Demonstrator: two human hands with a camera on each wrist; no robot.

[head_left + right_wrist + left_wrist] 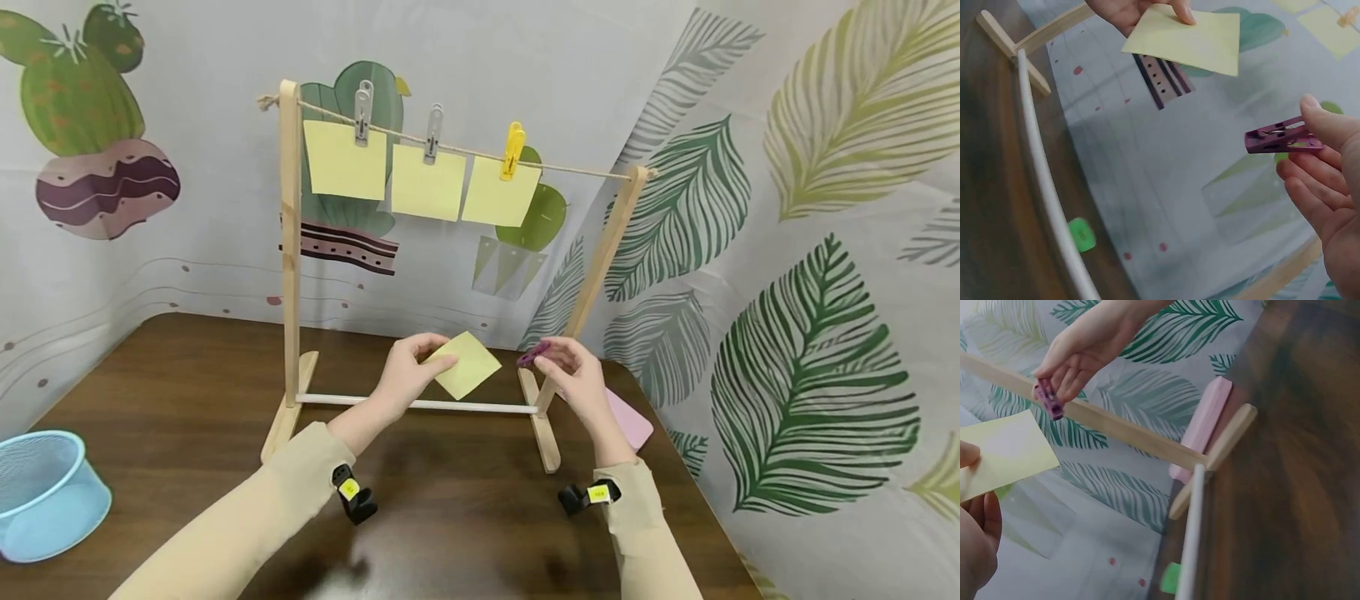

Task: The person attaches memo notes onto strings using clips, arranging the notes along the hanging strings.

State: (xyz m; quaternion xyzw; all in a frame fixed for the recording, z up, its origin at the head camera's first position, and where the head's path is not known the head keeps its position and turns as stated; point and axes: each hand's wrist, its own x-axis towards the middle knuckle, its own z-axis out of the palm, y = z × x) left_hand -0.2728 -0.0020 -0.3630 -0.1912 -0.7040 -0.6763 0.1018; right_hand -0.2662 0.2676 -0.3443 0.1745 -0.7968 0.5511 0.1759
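My left hand (pixel 408 371) pinches a yellow sticky note (pixel 467 367) by one corner, thumb on top. To its right, my right hand (pixel 577 375) holds a purple clothespin (pixel 1282 136) between thumb and fingers. The note and clothespin are apart, both in front of a wooden frame. On the frame's string (pixel 577 171) hang three yellow notes: the left note (pixel 347 162) under a grey clothespin (pixel 363 112), the middle note (pixel 427 183) under another grey clothespin (pixel 433 135), and the right note (pixel 498 193) under a yellow clothespin (pixel 513 152).
The frame's left post (pixel 290 250) and right post (pixel 606 250) stand on wooden feet, joined by a white rod (pixel 450 406). A blue mesh basket (pixel 56 508) is at the left. A pink object (pixel 628 421) lies behind the right foot; a small green thing (pixel 1082 234) sits near the rod.
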